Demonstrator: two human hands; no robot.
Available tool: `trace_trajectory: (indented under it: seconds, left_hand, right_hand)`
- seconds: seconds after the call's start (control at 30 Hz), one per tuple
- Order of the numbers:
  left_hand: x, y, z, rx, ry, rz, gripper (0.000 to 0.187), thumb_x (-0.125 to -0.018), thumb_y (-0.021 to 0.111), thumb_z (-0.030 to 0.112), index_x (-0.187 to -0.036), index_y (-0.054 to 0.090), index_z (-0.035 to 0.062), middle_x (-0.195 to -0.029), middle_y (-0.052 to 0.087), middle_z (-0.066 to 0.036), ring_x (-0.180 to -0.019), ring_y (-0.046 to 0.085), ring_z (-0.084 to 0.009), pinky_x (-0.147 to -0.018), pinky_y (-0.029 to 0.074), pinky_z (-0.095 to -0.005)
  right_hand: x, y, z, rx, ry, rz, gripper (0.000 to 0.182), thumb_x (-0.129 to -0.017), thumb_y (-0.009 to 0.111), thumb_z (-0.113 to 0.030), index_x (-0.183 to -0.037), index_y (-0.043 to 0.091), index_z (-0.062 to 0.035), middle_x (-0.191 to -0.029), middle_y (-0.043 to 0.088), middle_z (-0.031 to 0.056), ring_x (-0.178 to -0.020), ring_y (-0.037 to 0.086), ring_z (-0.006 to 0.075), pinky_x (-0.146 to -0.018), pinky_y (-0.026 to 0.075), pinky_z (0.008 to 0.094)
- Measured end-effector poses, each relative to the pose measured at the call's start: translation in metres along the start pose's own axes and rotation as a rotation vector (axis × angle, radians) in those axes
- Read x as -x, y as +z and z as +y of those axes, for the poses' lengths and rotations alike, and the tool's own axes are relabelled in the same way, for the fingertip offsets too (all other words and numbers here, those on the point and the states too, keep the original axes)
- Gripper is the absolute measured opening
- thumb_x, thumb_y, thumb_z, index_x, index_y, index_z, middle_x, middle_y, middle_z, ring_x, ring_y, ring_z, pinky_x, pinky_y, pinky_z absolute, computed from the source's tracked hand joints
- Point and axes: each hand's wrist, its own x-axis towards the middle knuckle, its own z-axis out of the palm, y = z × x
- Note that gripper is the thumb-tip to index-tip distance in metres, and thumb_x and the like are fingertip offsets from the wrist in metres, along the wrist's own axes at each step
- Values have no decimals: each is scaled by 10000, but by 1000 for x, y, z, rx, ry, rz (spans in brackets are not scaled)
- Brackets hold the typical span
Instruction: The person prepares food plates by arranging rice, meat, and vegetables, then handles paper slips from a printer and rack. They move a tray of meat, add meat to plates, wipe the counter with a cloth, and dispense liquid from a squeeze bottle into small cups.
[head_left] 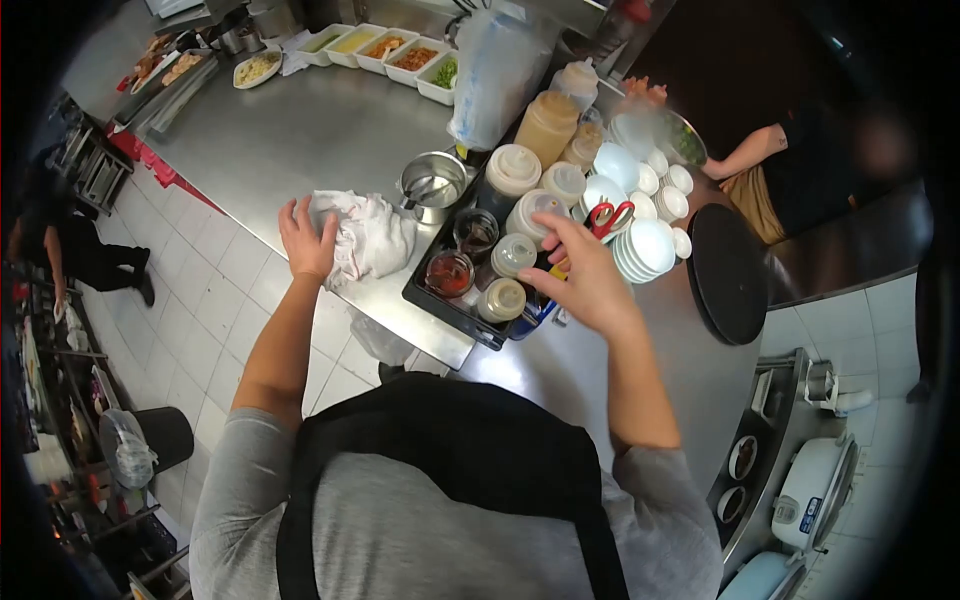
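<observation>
My left hand rests at the left edge of a crumpled white cloth on the steel counter, its fingers apart. Over the front part of a black tray hangs my right hand, thumb and fingers spread, nothing visible between them. Squeeze bottles with pale lids, one of them a large bottle, stand in the tray beside a jar of red sauce. Red-handled scissors lie just beyond my right hand, near stacked white bowls. A steel pot sits between cloth and tray.
White containers of chopped food line the counter's back. A round black tray lies at the right. One person stands across the counter, another at the far left. A black bin is on the floor.
</observation>
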Motion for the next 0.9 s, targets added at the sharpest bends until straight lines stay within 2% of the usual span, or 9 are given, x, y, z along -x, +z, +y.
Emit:
trace_trajectory:
  seconds: [0.13,0.2,0.27,0.43,0.53,0.63,0.73,0.77,0.9]
  left_hand:
    - [-4,2,-4,-6,15,31,585,-836,596,397,-1301,435,81,-1370,329,-224,-1295,276,-395,-1066,255,-462]
    - [-2,1,2,-12,4,19,587,-836,596,401,-1303,433,85,-1376,326,-218,-1300,270,-391,-1069,251,-461]
    - [-1,1,1,-18,3,20,584,-838,596,397,-1306,431,89,-1372,333,-210,-1296,277,-385,-1067,254,-461]
    - [-2,2,1,-38,16,28,570,-842,596,389,-1301,441,89,-1361,341,-207,-1289,292,-374,-1061,263,-457]
    - [-3,4,-1,-43,15,15,566,-843,594,388,-1298,445,87,-1360,342,-206,-1289,295,-371,-1060,267,-455]
    - [-2,7,-4,-72,17,-1,513,-848,588,385,-1253,489,85,-1333,371,-197,-1262,331,-363,-1041,289,-450]
    - [-5,10,-7,-83,24,-18,452,-858,578,376,-1198,534,81,-1299,403,-190,-1219,380,-355,-1021,310,-442]
    - [-5,10,-7,-81,23,-24,443,-860,576,373,-1192,539,81,-1296,405,-190,-1213,387,-355,-1019,312,-441]
    - [-4,10,-9,-91,31,-33,407,-868,569,360,-1169,559,87,-1286,416,-193,-1196,403,-356,-1013,319,-437]
  right_hand:
    - [4,-9,5,-135,188,300,415,-800,666,-107,-1189,530,-56,-968,558,91,-712,563,178,-672,495,289]
    - [-7,-45,20,-76,134,417,385,-799,633,-75,-1173,539,-58,-991,565,119,-735,582,199,-689,498,306]
    - [-27,-86,37,172,87,406,393,-778,618,-46,-1164,546,-62,-1012,570,133,-751,598,204,-701,500,300]
    - [-79,-125,40,251,-51,422,420,-747,639,-61,-1158,555,-79,-1026,571,154,-853,594,254,-762,488,323]
    - [-103,-130,53,259,18,312,424,-738,648,-77,-1153,563,-96,-1014,566,163,-940,567,286,-824,459,356]
    - [-100,-130,31,303,94,284,408,-739,646,-91,-1141,573,-102,-1010,567,161,-970,546,306,-856,431,376]
    - [-103,-120,72,282,-109,386,355,-759,605,-71,-1113,594,-98,-918,623,69,-688,598,147,-668,488,284]
    - [-100,-120,79,216,-178,313,336,-805,574,-71,-1140,584,-93,-818,620,42,-656,581,128,-650,486,261]
    - [-53,-115,43,-159,117,-120,331,-861,522,-80,-1188,571,-77,-813,605,34,-645,560,106,-625,477,247]
